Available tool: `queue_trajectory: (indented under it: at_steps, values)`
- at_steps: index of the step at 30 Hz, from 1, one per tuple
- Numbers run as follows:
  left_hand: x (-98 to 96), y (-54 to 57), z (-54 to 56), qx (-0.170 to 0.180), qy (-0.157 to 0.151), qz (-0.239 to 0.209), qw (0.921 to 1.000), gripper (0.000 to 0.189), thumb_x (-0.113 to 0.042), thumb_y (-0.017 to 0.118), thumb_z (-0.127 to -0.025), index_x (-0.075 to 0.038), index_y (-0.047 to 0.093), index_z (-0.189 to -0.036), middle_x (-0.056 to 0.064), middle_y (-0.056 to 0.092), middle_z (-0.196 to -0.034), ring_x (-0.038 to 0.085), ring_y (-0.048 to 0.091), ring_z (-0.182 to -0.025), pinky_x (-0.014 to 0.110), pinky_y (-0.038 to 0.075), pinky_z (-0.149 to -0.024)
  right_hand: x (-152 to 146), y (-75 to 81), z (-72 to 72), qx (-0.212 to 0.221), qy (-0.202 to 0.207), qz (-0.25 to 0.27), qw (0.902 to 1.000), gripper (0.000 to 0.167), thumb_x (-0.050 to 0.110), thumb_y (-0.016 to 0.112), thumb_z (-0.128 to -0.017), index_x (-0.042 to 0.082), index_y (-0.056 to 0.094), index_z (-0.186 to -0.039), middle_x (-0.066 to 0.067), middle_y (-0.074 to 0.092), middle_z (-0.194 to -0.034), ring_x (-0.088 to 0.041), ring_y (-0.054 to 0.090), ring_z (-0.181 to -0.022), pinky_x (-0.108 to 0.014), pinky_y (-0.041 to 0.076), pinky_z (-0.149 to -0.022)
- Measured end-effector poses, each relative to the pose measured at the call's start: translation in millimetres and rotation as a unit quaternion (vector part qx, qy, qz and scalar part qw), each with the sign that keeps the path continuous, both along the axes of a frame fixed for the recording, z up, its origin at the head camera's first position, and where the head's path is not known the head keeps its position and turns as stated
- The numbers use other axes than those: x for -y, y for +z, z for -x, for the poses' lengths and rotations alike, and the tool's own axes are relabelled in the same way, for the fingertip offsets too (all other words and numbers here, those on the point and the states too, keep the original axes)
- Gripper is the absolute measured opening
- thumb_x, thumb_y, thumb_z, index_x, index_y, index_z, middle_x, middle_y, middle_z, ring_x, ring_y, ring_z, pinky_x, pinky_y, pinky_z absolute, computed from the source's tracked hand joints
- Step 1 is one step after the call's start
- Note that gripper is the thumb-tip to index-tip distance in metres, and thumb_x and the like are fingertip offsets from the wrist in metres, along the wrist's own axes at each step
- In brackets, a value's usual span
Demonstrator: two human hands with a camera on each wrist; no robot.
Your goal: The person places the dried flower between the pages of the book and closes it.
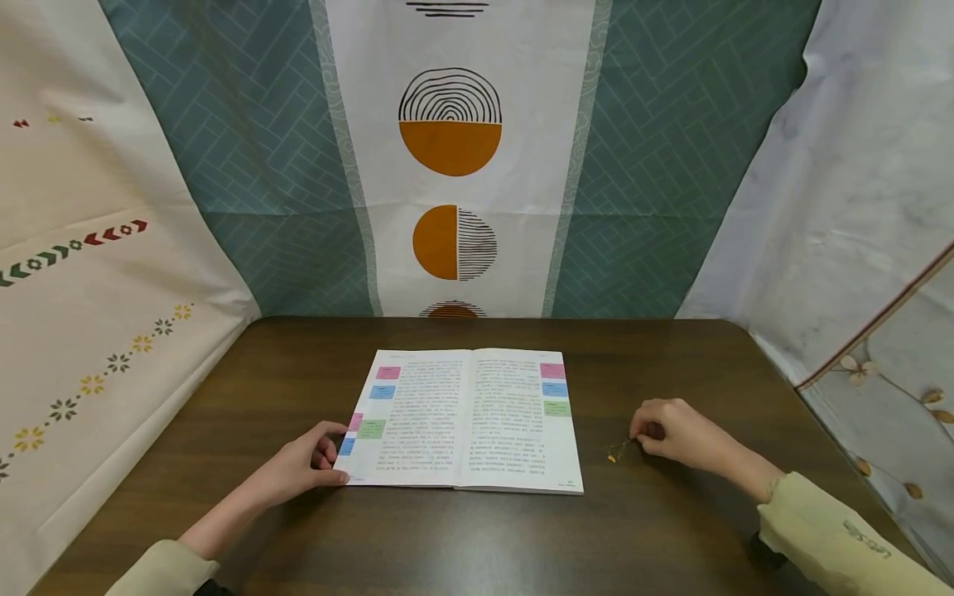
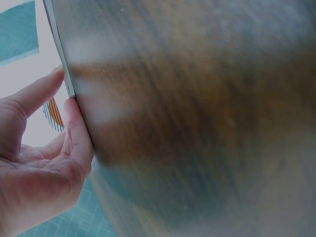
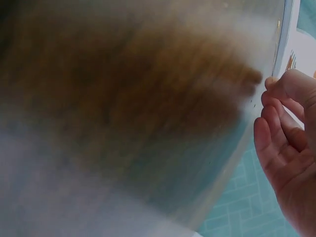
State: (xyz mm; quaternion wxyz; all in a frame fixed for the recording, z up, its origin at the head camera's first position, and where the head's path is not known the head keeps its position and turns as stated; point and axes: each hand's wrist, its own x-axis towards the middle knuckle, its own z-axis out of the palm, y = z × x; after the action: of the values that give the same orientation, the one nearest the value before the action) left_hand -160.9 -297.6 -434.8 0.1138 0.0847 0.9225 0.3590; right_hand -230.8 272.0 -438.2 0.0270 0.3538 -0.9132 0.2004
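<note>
An open book (image 1: 503,422) lies flat on the brown table, its pages printed with small text and coloured blocks along the outer margins. At its lower left corner my left hand (image 1: 301,468) grips the edge, thumb on the page and the other fingers curled by the side. The left wrist view shows that hand (image 2: 44,163) with thumb and a finger at the thin book edge (image 2: 61,54). Right of the book, my right hand (image 1: 681,434) pinches a thin sprig with small yellow flowers (image 1: 613,457) just above the table. In the right wrist view, thumb and forefinger meet.
The brown wooden table (image 1: 477,538) extends around the book on all sides. A patterned cloth (image 1: 455,190) hangs behind its far edge. Pale cloths (image 1: 97,331) flank the left and right sides.
</note>
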Motion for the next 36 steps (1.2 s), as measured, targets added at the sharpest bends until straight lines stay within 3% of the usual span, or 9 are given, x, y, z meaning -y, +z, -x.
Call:
queue_trajectory:
  at_steps: [9,16,24,31,36]
  values:
    - [0.1,0.3,-0.3,-0.001,0.000,0.003,1.0000,0.070,-0.020,0.083,-0.079,0.000,0.045,-0.134,0.005,0.053,-0.092,0.010,0.051,-0.076,0.021,0.041,-0.065,3,8.8,6.0,-0.029,0.005,-0.036,0.9989,0.019,0.003,0.073,-0.081,0.022,0.071,-0.084,0.012,0.062,-0.083,0.003,0.050,-0.070,-0.020,0.045,-0.061]
    - [-0.3,0.0,-0.3,-0.002,-0.002,-0.002,1.0000,0.070,-0.020,0.083,-0.079,0.000,0.045,-0.134,0.006,0.053,-0.092,0.010,0.050,-0.076,0.021,0.041,-0.065,8,18.4,13.2,-0.027,0.015,-0.056,0.9980,0.018,0.003,0.072,-0.083,0.021,0.074,-0.086,0.011,0.063,-0.086,0.002,0.051,-0.071,-0.019,0.045,-0.061]
    - [0.5,-1.3,-0.1,-0.005,-0.001,0.000,1.0000,0.069,-0.020,0.083,-0.079,-0.001,0.045,-0.134,0.005,0.053,-0.092,0.009,0.050,-0.076,0.021,0.041,-0.065,19,37.6,25.0,-0.053,0.014,-0.040,0.9977,0.020,0.000,0.072,-0.084,0.019,0.075,-0.089,0.009,0.064,-0.087,0.003,0.050,-0.069,-0.019,0.046,-0.061]
    - [0.2,-0.8,-0.4,-0.004,0.000,0.000,1.0000,0.070,-0.019,0.083,-0.078,0.000,0.045,-0.134,0.005,0.053,-0.092,0.010,0.050,-0.076,0.020,0.041,-0.065,39,48.9,42.2,-0.072,0.010,-0.019,0.9972,0.020,-0.001,0.075,-0.082,0.016,0.075,-0.092,0.006,0.066,-0.088,-0.007,0.062,-0.079,-0.025,0.054,-0.069]
    - [-1.2,1.4,-1.1,-0.002,0.001,-0.004,1.0000,0.069,-0.019,0.083,-0.079,0.000,0.045,-0.134,0.006,0.052,-0.092,0.010,0.050,-0.077,0.021,0.040,-0.065,57,54.0,55.1,-0.069,0.016,-0.008,0.9974,0.017,0.000,0.074,-0.084,0.014,0.076,-0.093,0.003,0.068,-0.091,-0.009,0.062,-0.082,-0.027,0.055,-0.071]
